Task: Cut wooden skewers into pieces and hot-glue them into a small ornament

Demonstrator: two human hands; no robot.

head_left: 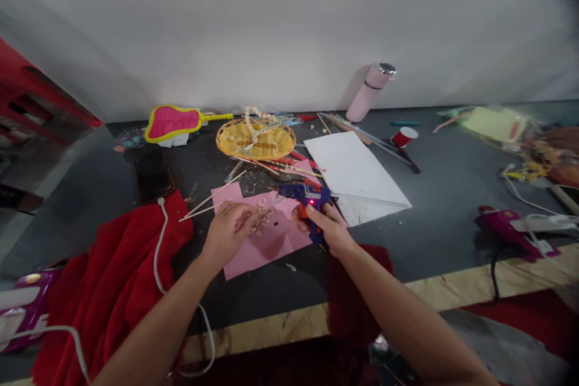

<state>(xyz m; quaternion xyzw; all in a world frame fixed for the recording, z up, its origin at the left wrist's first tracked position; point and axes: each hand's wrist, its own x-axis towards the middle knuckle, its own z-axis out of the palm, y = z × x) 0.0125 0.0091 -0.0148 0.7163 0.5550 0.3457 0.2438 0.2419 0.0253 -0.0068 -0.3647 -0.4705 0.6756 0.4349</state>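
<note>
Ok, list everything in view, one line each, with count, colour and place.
glue gun: one, blue, in right hand, over the pink paper
beads: a small heap, tan, on pink paper
pink paper: one sheet, centre of floor
white sheet: one, right of the paper
basket: one, yellow, behind the paper
sticks: two, pale, left of the paper
bottle: one, pink, by the wall
racket: one, pink and yellow, far left
red cloth: one, near left
spool: one, red, right
left hand: on the beads
right hand: gripping the glue gun
</note>
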